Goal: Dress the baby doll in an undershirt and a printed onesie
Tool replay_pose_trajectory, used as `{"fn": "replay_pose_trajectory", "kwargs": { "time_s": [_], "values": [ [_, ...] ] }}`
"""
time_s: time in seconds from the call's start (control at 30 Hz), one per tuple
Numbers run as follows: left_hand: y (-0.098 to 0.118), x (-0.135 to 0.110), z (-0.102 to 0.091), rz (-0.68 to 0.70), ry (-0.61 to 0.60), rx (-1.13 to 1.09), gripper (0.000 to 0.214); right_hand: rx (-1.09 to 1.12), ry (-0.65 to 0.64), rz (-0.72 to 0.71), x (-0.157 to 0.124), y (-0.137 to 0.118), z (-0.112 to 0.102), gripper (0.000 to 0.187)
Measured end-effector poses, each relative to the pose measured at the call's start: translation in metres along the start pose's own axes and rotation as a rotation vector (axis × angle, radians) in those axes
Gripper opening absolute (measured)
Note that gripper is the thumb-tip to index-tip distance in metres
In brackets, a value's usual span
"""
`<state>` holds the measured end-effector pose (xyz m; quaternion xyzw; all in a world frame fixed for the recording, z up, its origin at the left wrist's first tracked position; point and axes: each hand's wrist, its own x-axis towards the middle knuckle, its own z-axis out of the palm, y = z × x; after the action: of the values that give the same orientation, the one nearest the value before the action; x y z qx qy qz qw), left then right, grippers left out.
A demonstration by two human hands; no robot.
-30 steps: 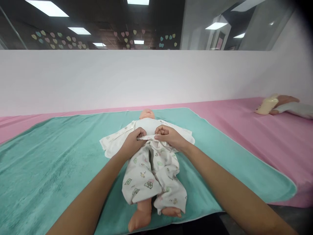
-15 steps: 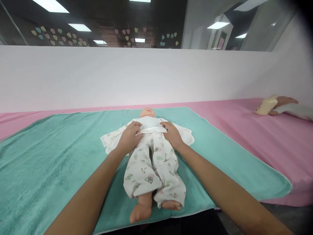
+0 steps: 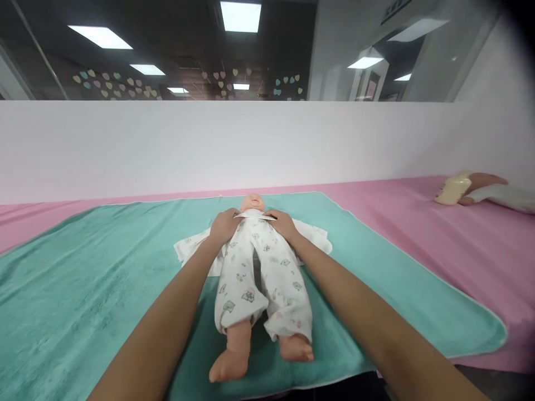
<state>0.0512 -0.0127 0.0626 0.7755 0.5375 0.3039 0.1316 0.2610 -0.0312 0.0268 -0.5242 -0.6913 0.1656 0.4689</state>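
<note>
A baby doll (image 3: 252, 201) lies on its back, head at the far end and bare feet towards me. White printed pants (image 3: 267, 273) cover its legs, with the waistband pulled up high over the chest. My left hand (image 3: 226, 224) is closed on the left end of the waistband, and my right hand (image 3: 282, 224) grips the right end. A white printed shirt (image 3: 314, 234) is spread out beneath the doll, its sleeves showing at both sides. Most fingertips are hidden behind the cloth.
Under the doll is a teal blanket (image 3: 125, 256), spread over a pink sheet (image 3: 401, 217). At the far right lie a cream bottle (image 3: 453, 188) and another doll's limb in white cloth (image 3: 504, 196). A white wall (image 3: 200, 147) with a window above stands behind.
Both hands have moved up the doll, drawing the pants' waistband from the belly towards the chest. More of the lower legs shows. The camera view has tilted slightly up.
</note>
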Motion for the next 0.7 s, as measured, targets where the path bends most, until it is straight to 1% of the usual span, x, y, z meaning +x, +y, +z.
{"fn": "replay_pose_trajectory", "kwargs": {
  "time_s": [0.07, 0.13, 0.23, 0.3, 0.37, 0.43, 0.5, 0.57, 0.63, 0.7],
  "values": [
    [-0.002, 0.005, 0.004, -0.006, 0.027, 0.015, 0.026, 0.0, 0.071, 0.071, 0.008, 0.007, 0.007, 0.016],
    [-0.007, 0.003, 0.009, -0.011, 0.063, 0.011, 0.026, -0.018, 0.128, 0.12, 0.01, 0.013, 0.012, 0.016],
    [-0.014, -0.01, 0.013, 0.003, 0.101, 0.053, 0.024, -0.061, 0.188, 0.176, 0.002, 0.017, 0.012, 0.013],
    [-0.017, -0.02, 0.014, 0.016, 0.092, 0.062, 0.022, -0.079, 0.177, 0.202, -0.009, 0.016, 0.008, 0.009],
    [-0.02, -0.029, 0.012, -0.026, 0.068, 0.024, 0.02, -0.072, 0.135, 0.235, -0.022, 0.015, 0.001, 0.009],
    [-0.021, -0.038, 0.01, -0.128, 0.018, -0.059, 0.022, -0.038, 0.082, 0.274, -0.035, 0.012, -0.005, 0.01],
    [-0.02, -0.048, 0.006, -0.255, -0.072, -0.197, 0.03, 0.016, 0.023, 0.317, -0.045, 0.008, -0.009, 0.01],
    [-0.017, -0.057, 0.001, -0.351, -0.172, -0.394, 0.034, 0.082, -0.053, 0.358, -0.051, 0.002, -0.011, 0.012],
    [-0.011, -0.065, -0.004, -0.391, -0.247, -0.603, 0.033, 0.272, -0.173, 0.435, -0.052, -0.004, -0.011, 0.013],
    [-0.005, -0.071, -0.007, -0.395, -0.294, -0.779, 0.03, 0.555, -0.293, 0.528, -0.052, -0.009, -0.012, 0.014]
  ]
}}
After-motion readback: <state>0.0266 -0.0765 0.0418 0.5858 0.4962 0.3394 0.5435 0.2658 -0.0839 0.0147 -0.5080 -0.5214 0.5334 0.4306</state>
